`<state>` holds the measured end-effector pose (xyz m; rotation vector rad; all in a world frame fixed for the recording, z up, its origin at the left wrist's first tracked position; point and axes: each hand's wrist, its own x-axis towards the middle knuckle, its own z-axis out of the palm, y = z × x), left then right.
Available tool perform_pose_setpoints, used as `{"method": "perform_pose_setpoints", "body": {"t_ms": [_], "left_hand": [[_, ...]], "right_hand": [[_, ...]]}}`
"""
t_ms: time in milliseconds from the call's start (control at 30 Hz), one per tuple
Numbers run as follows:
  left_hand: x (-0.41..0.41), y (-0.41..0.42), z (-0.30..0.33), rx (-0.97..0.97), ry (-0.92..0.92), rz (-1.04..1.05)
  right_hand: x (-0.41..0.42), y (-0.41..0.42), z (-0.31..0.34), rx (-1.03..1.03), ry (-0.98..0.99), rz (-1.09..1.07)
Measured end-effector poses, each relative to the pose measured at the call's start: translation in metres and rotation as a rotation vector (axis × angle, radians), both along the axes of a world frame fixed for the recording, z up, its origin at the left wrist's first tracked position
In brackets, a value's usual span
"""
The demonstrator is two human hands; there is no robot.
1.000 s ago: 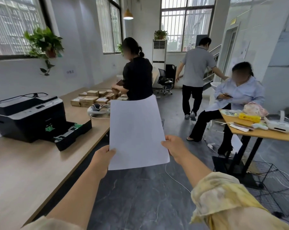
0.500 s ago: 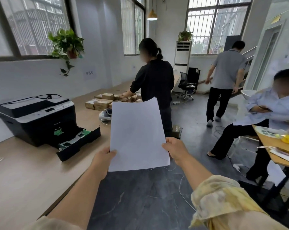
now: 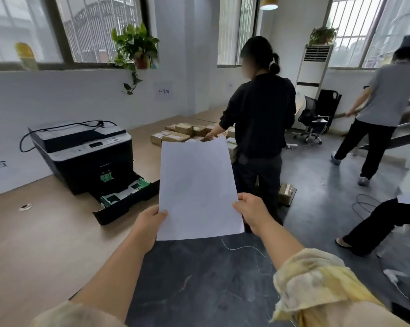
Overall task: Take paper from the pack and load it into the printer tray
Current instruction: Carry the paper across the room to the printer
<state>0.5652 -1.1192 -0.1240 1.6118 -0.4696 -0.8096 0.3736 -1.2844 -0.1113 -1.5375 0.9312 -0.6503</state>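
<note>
A long wooden tabletop [image 3: 41, 234] runs along the left wall under the windows. On it sits a black and grey printer [image 3: 81, 152], its paper tray [image 3: 126, 199] pulled out toward the room, green guides showing inside and no sheets visible in it. Farther back along the tabletop lies a cluster of small cardboard boxes [image 3: 175, 134], and a potted plant [image 3: 135, 47] trails down from the window sill above.

The person's left hand [image 3: 149, 223] is closed on the lower left edge of a sheaf of white paper [image 3: 196, 187], thumb on the front face. The paper is held upright in the air over the dark floor [image 3: 199, 279], just right of the open tray and apart from it. The right hand [image 3: 253, 212] pinches the right edge, thumb in front, with a yellow patterned sleeve [image 3: 317, 286] behind it.

Beyond the paper a person in black [image 3: 260, 114] stands at the boxes, back turned. Farther right another in a grey shirt [image 3: 385, 100] walks away.
</note>
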Motion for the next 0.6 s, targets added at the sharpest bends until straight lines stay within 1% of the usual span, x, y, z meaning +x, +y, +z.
{"method": "perform_pose_setpoints", "body": {"t_ms": [267, 367, 600], "left_hand": [[0.09, -0.061, -0.015, 0.025, 0.005, 0.073], [0.124, -0.083, -0.017, 0.006, 0.035, 0.106], [0.188, -0.117, -0.018, 0.002, 0.004, 0.141]], "right_hand": [[0.098, -0.07, -0.01, 0.03, -0.022, 0.059], [0.14, -0.098, -0.012, 0.047, -0.016, 0.077], [0.216, -0.14, -0.017, 0.051, 0.003, 0.125]]}}
